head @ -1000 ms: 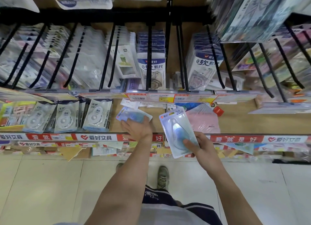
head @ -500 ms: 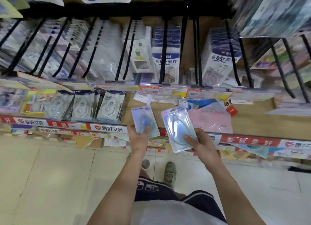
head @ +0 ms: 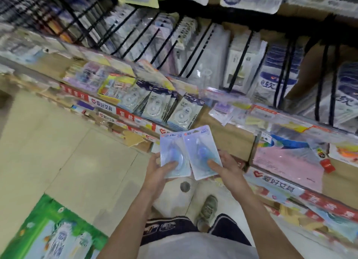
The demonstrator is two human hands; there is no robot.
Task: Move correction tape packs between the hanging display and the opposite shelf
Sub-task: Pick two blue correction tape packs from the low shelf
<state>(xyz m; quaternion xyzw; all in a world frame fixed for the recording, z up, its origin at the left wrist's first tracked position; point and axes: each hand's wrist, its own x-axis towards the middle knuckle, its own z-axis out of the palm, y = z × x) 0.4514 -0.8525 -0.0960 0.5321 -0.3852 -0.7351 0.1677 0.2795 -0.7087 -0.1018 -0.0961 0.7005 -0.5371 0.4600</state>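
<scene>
Green carton (head: 52, 233) on floor; white tape packs (head: 182, 113) upright on shelf (head: 230, 140); left hand (head: 157, 173), right hand (head: 228, 169) each pinching one blue correction tape pack (head: 201, 152), edges overlapping

Open passage: bare shelf board (head: 230, 140) right of the standing tape packs (head: 182, 113). Obstructions: black hanging pegs (head: 240, 59) loaded with packs overhead; pink packet (head: 286, 161) further right; price-strip rail (head: 251, 103) above the gap.
</scene>
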